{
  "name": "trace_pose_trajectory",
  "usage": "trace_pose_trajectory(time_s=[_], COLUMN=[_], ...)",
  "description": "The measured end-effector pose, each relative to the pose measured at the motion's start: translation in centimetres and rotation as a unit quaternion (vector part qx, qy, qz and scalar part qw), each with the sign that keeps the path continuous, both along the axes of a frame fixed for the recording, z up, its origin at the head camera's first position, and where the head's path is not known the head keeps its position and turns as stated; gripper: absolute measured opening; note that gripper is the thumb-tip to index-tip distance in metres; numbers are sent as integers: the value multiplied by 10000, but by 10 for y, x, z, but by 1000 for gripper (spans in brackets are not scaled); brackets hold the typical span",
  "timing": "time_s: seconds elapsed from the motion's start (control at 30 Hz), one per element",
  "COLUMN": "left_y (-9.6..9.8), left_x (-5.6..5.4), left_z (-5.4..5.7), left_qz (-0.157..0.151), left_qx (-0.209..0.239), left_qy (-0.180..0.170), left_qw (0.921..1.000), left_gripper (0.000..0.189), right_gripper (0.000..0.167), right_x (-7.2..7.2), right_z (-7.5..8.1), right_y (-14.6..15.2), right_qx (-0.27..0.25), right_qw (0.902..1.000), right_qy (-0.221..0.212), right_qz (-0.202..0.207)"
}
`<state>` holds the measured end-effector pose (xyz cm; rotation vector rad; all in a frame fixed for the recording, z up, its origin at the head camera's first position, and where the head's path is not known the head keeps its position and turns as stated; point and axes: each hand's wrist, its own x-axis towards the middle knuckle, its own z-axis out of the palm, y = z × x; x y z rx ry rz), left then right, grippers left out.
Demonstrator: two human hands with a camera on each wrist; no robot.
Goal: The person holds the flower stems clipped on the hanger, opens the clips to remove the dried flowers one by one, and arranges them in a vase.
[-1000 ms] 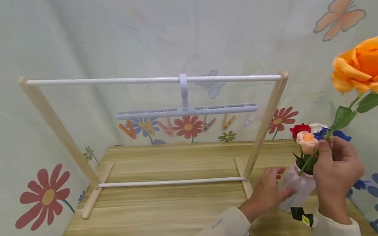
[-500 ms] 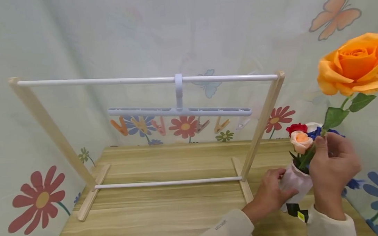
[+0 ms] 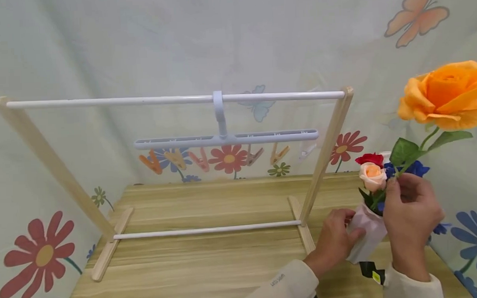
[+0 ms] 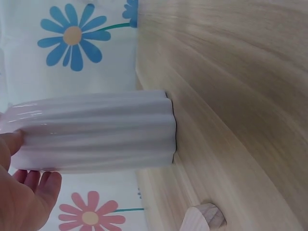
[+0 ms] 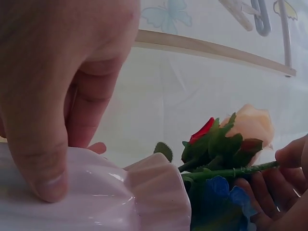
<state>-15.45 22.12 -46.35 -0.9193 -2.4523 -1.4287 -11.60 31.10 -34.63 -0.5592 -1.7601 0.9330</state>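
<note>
A pale pinkish-white vase (image 3: 367, 232) with a fluted rim stands on the wooden table at the right. My left hand (image 3: 336, 237) grips its left side; the left wrist view shows the thumb on the glossy wall (image 4: 96, 134) and fingers around the edge. With thumb and fingers, my right hand (image 3: 412, 217) pinches the green stem (image 5: 231, 172) of a large orange rose (image 3: 443, 96), whose bloom rises above the vase. A peach rose (image 3: 372, 177), a red rose (image 3: 370, 159) and blue flowers (image 3: 416, 169) stand in the vase. The orange rose's lower stem end is hidden.
Left of the vase stands a wooden rack with a white top rod (image 3: 142, 100) and a lower rod (image 3: 206, 231). A pale blue hanger (image 3: 222, 140) with several coloured clothes pegs (image 3: 151, 163) hangs from it. A flower-printed curtain (image 3: 172, 46) surrounds the table (image 3: 211, 264).
My left hand has closed in on the vase and now grips it. The orange rose's bloom has dropped slightly, still in my right hand. The head view has shifted, so the rack appears farther left.
</note>
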Motion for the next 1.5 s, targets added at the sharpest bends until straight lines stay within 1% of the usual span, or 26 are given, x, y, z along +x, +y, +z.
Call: trace_pose_trajectory(time_s=[0.1,0.27,0.33,0.4,0.47,0.53,0.63,0.73,0.77,0.83,0.9,0.93,0.97,1.07,1.13,1.23,1.33,1.4,1.5], left_y=[1,2,2,1,1,1,0,0,1,1,2,2,2,1,1,1,1,1,1], left_x=[-1,-2,-2,-2,-2,-2,-3,-4,-4,-4,-3,-3,-3,-2,-1,-1,-1,-1,-1], left_z=[0,-1,-2,-2,-2,-2,-1,-1,-2,-3,-4,-4,-4,-4,-4,-3,-3,-2,-2], left_qz=[35,-30,-60,-77,-73,-70,-44,-38,-36,-67,-105,-123,-134,-137,-117,-133,-186,-191,-150], left_qx=[-1,155,218,267,303,321,266,220,212,258,315,345,368,409,394,390,398,388,336], left_qy=[24,-203,-257,-274,-273,-238,-95,4,13,-79,-170,-200,-216,-204,-150,-140,-273,-394,-475], left_qw=[10000,9997,9994,9992,9991,9992,9996,9998,9998,9996,9993,9991,9990,9989,9990,9991,9987,9983,9982], left_gripper=[33,32,31,31,31,31,31,31,31,31,32,32,32,32,32,32,32,33,33], right_gripper=[33,35,33,31,30,32,37,40,41,45,55,60,61,58,59,69,78,80,72], right_x=[0,2,4,6,7,8,9,9,9,9,10,10,10,12,15,22,29,31,31], right_z=[2,7,7,7,6,6,11,18,19,21,21,22,22,23,24,29,35,39,39], right_y=[1,3,5,7,10,12,14,14,14,13,13,12,12,12,13,15,15,14,12], right_qx=[232,561,854,1173,1368,1303,904,636,579,518,554,529,522,515,554,708,871,820,486], right_qw=[9995,9956,9917,9858,9807,9796,9825,9842,9859,9885,9921,9931,9941,9949,9944,9913,9867,9865,9904], right_qy=[-225,-750,-957,-1204,-1400,-1525,-1625,-1649,-1566,-1408,-1088,-1001,-891,-790,-784,-808,-1011,-1129,-1142], right_qz=[-40,-92,-64,-14,36,93,119,91,139,181,280,297,339,349,446,757,932,860,606])
